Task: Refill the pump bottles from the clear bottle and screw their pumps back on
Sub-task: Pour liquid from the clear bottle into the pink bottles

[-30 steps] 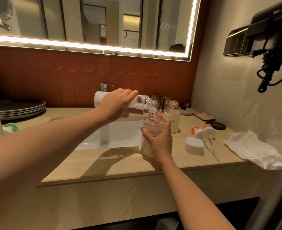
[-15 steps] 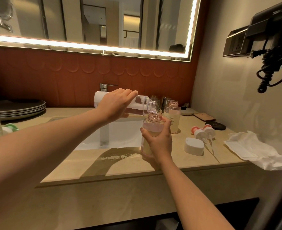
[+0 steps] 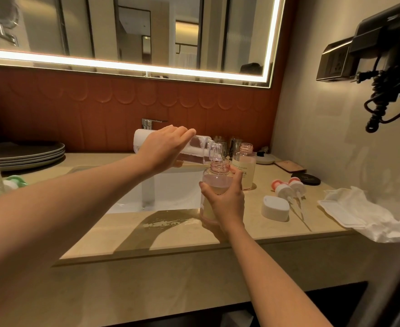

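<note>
Our left hand (image 3: 166, 147) holds the clear bottle (image 3: 200, 151) tipped almost flat, mouth at the neck of the pump bottle (image 3: 214, 185). Our right hand (image 3: 227, 201) grips that one upright by the sink (image 3: 175, 192), so nothing spills.

A: bg items on counter (image 3: 253, 228)?
B: L side: stack of dark plates (image 3: 29, 154), green/white obj (image 3: 15, 181) in front of it, can't ID. Ctr: chrome faucet (image 3: 148, 125) over white basin (image 3: 177, 193), water puddle (image 3: 168, 224) nr front edge.
A: R side?
B: crumpled white cloth (image 3: 364, 213), overhangs front edge. Dark round disc (image 3: 308, 179), brown flat rect (image 3: 288, 165), small white dish (image 3: 266, 158) nr back corner.
A: walls?
B: edge-lit mirror (image 3: 133, 31) above red tile (image 3: 100, 109). R wall: black hair dryer (image 3: 382, 36) w/ coiled cord (image 3: 389, 95), socket plate (image 3: 335, 62) beside it.
</note>
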`<state>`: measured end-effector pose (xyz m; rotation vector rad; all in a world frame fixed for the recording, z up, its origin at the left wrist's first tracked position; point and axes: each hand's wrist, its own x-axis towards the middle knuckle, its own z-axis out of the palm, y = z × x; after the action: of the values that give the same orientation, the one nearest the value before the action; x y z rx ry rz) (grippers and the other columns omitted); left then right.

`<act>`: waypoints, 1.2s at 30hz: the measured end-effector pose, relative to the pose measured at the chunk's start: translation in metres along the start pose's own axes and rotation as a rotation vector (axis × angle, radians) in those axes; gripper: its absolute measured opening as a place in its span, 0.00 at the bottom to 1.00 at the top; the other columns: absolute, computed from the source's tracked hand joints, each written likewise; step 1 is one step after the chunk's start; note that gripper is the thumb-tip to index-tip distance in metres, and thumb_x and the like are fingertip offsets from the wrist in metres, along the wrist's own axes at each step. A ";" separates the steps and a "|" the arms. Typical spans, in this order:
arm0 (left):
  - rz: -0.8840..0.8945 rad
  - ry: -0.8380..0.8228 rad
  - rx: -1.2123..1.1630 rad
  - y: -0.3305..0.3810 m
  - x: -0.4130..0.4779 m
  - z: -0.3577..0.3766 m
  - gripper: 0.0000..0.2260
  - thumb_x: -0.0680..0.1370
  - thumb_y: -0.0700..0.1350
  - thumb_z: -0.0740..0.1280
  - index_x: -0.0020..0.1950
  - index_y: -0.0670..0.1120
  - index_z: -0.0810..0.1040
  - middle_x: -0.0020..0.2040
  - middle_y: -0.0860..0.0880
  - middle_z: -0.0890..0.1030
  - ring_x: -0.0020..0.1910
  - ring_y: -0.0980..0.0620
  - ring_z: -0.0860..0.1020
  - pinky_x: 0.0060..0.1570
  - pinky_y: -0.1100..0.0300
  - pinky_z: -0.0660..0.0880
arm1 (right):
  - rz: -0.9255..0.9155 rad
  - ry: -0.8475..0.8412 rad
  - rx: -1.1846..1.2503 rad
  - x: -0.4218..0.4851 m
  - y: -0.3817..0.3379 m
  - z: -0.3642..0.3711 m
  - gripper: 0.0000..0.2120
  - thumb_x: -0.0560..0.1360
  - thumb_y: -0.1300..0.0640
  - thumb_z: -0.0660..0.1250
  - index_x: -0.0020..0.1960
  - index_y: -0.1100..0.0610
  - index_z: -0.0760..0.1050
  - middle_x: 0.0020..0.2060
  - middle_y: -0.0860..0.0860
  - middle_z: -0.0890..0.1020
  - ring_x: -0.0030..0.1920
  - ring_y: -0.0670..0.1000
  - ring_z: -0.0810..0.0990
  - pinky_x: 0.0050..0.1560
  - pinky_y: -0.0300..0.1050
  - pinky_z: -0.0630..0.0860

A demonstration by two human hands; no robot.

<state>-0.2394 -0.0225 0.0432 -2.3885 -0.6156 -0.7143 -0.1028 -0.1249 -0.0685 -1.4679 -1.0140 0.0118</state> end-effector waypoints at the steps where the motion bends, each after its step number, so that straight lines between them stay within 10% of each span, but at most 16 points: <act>1: 0.003 -0.001 0.002 0.000 0.000 0.000 0.31 0.67 0.43 0.76 0.66 0.41 0.68 0.57 0.41 0.78 0.49 0.44 0.77 0.45 0.54 0.76 | -0.002 0.002 0.002 0.000 0.000 0.000 0.35 0.67 0.44 0.72 0.67 0.46 0.57 0.64 0.51 0.72 0.59 0.52 0.73 0.48 0.41 0.72; 36: 0.016 -0.004 0.004 0.000 0.001 -0.002 0.30 0.68 0.42 0.75 0.67 0.41 0.68 0.57 0.41 0.77 0.50 0.44 0.76 0.47 0.53 0.76 | 0.005 0.006 -0.003 0.000 0.001 0.001 0.35 0.67 0.43 0.72 0.67 0.45 0.57 0.65 0.50 0.71 0.60 0.53 0.73 0.51 0.44 0.74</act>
<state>-0.2399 -0.0236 0.0453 -2.3895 -0.5987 -0.7012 -0.1023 -0.1237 -0.0697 -1.4721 -1.0061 0.0097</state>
